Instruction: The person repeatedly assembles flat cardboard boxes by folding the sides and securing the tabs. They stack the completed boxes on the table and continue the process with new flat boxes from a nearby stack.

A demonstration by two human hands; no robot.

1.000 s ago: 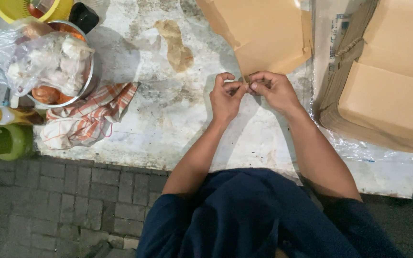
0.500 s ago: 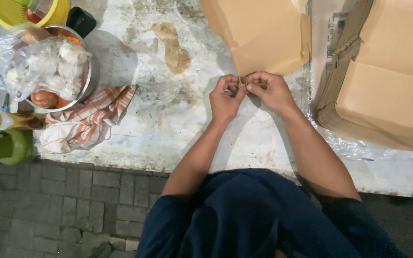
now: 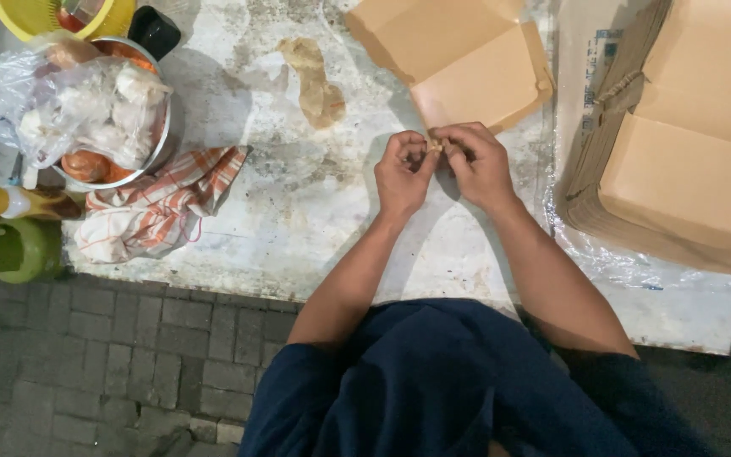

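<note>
Two hands are working close together over the white stained table (image 3: 298, 220). We are pinching a tiny pale thing (image 3: 435, 147) between the fingertips of both hands. It is too small for us to tell what it is. Our left hand (image 3: 403, 173) is curling its fingers in and pressing on the little thing from one side. Our right hand (image 3: 477, 165) is squeezing it from the other side, and the two hands are touching at the fingertips. A folded brown paper box (image 3: 458, 55) is lying just beyond our hands. A big stack of brown paper (image 3: 687, 144) is sitting off to the right on clear plastic. Far to the left, a striped cloth (image 3: 158, 207) is lying beside a metal bowl (image 3: 158, 140) holding a bag of food (image 3: 78, 106).
</note>
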